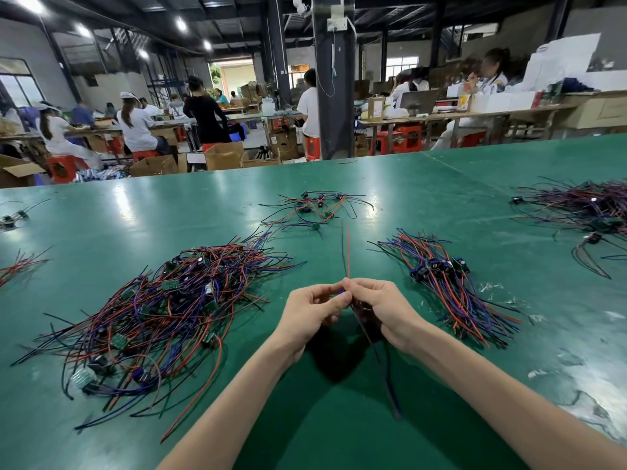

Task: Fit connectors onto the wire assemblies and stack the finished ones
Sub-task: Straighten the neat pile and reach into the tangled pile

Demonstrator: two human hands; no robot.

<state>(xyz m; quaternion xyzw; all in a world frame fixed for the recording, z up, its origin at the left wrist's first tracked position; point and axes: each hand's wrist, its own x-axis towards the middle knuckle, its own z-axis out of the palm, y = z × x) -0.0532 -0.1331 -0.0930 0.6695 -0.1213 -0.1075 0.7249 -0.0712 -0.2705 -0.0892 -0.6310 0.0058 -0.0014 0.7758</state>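
Green tabletop (pixel 169 215) filled the lower frame. At its centre the left hand (pixel 310 312) and right hand (pixel 380 308) met, both pinching one wire assembly (pixel 347 256), its wires rising above them.

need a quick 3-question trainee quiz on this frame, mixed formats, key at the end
1. True or false: the left hand and the right hand both pinch the same wire assembly.
2. Multiple choice: the neatly aligned stack lies A) left of the hands, B) right of the hands, C) inside a cardboard box.
3. Fill in: the assembly's two wires rising beyond the hands are red and ___.
Key: 1 true; 2 B; 3 black.
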